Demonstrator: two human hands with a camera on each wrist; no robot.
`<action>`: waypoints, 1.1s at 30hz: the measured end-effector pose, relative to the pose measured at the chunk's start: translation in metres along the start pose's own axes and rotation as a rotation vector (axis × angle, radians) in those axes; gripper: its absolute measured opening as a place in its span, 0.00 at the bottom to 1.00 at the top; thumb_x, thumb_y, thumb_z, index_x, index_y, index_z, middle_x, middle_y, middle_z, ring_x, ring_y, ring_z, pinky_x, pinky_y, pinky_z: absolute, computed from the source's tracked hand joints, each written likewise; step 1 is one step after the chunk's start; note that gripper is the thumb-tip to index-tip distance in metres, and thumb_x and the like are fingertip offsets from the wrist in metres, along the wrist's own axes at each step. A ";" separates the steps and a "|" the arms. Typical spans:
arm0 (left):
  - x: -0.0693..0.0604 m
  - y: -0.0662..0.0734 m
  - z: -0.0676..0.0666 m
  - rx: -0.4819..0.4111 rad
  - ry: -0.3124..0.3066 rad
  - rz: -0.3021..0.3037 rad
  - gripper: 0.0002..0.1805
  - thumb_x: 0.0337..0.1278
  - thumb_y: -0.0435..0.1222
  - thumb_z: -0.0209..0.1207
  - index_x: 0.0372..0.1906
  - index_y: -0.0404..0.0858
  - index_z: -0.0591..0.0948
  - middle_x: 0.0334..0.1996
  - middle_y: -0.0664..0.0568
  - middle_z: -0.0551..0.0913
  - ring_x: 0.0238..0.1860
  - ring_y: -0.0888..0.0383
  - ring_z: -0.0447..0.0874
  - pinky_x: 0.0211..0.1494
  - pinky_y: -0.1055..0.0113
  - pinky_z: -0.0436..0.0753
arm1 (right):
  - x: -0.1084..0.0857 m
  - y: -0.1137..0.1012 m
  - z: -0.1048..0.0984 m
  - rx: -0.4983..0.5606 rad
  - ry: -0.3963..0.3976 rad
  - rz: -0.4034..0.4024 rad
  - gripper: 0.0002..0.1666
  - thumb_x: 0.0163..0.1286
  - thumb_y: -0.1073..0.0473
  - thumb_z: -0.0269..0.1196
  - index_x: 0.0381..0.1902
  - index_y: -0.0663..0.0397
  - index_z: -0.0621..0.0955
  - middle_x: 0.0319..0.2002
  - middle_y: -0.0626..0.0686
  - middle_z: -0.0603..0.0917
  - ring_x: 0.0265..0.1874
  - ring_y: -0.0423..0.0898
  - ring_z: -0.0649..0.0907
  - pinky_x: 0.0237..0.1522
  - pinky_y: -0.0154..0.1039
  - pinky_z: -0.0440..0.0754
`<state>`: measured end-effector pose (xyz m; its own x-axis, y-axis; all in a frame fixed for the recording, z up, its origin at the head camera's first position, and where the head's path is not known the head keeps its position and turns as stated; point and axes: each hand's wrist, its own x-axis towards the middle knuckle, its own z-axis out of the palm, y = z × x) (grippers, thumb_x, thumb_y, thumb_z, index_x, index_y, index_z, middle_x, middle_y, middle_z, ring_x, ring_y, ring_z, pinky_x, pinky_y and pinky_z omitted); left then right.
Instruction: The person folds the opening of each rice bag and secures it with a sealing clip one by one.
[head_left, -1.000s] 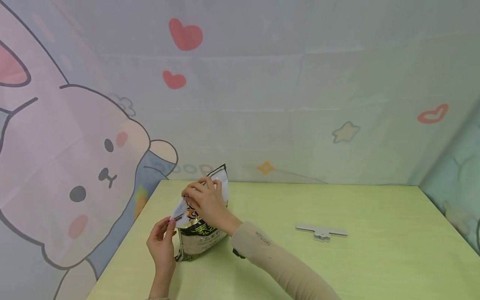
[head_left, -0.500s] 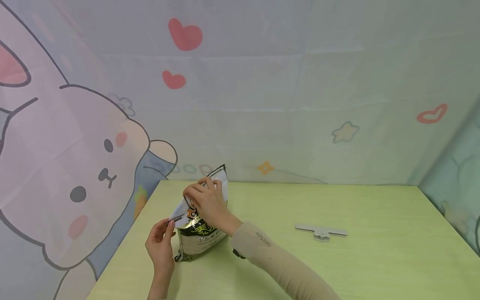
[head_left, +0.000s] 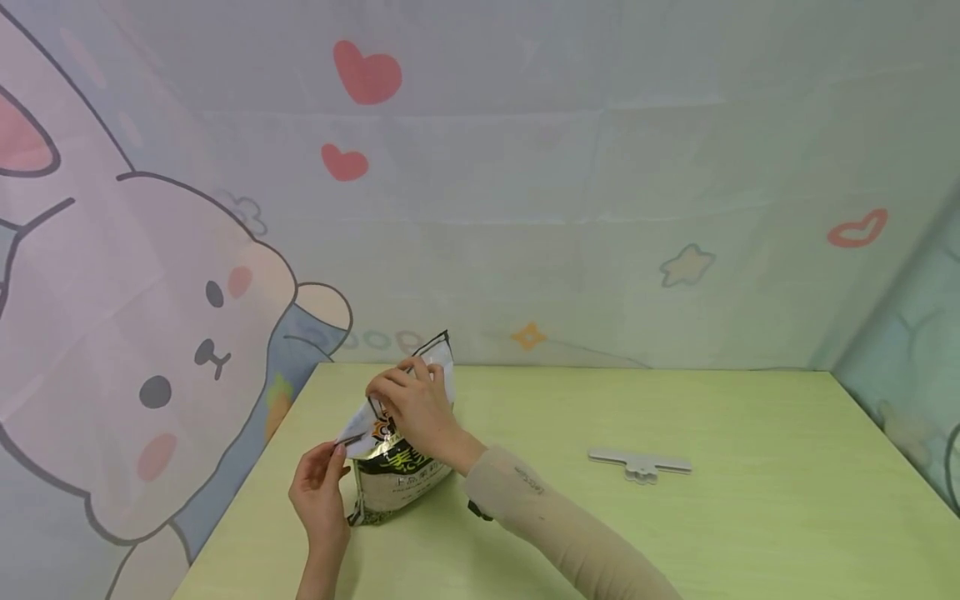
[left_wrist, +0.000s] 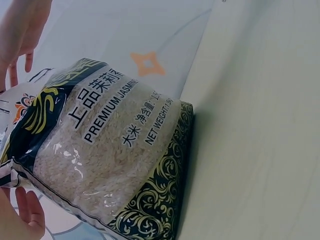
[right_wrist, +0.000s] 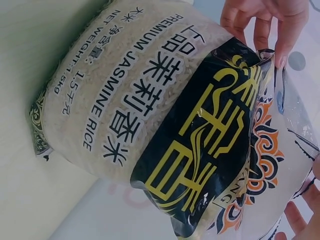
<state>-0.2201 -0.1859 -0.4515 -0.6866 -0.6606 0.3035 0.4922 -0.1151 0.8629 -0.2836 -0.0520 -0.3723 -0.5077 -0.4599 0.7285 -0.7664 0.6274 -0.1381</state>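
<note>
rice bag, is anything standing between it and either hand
Nothing visible does: the left hand pinches the rice bag at its upper edge, and the right hand holds it near the top. The gray clip lies apart on the table, off to the right.

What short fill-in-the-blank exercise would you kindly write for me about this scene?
1. The partly clear, black-banded plastic bag reads PREMIUM ____ RICE.
2. In the head view, the grey T-shaped clip lies on the pale green table, to the ____ of the bag.
3. The bare left hand and bare right hand both hold the ____, not the clip.
Missing words: JASMINE; right; bag.
</note>
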 end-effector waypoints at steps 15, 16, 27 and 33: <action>-0.002 0.001 0.002 0.007 0.007 0.002 0.02 0.50 0.28 0.59 0.31 0.33 0.78 0.24 0.61 0.80 0.25 0.69 0.77 0.26 0.78 0.77 | -0.015 0.009 -0.004 0.072 -0.027 -0.046 0.21 0.64 0.51 0.55 0.56 0.39 0.72 0.61 0.44 0.70 0.58 0.42 0.69 0.48 0.41 0.68; -0.002 0.001 0.002 0.008 0.006 0.002 0.03 0.50 0.28 0.59 0.31 0.33 0.78 0.24 0.61 0.80 0.25 0.69 0.77 0.26 0.78 0.77 | -0.016 0.009 -0.004 0.068 -0.025 -0.050 0.22 0.64 0.51 0.55 0.57 0.39 0.72 0.61 0.45 0.70 0.59 0.42 0.69 0.49 0.41 0.69; -0.001 0.002 0.001 -0.002 -0.005 -0.014 0.03 0.50 0.28 0.59 0.31 0.33 0.78 0.24 0.61 0.81 0.25 0.69 0.78 0.26 0.78 0.77 | -0.022 0.013 -0.009 0.016 0.008 -0.103 0.24 0.62 0.51 0.59 0.57 0.39 0.72 0.60 0.46 0.71 0.58 0.45 0.71 0.48 0.42 0.70; 0.000 0.003 -0.001 -0.007 -0.011 -0.032 0.03 0.49 0.27 0.60 0.31 0.34 0.79 0.23 0.61 0.82 0.25 0.69 0.78 0.25 0.78 0.77 | -0.027 0.018 -0.015 0.008 -0.011 -0.094 0.24 0.61 0.52 0.59 0.57 0.38 0.72 0.60 0.45 0.72 0.58 0.45 0.71 0.49 0.44 0.70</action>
<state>-0.2182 -0.1872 -0.4495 -0.7079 -0.6486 0.2797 0.4730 -0.1412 0.8697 -0.2778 -0.0189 -0.3843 -0.4373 -0.5236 0.7312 -0.8143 0.5756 -0.0748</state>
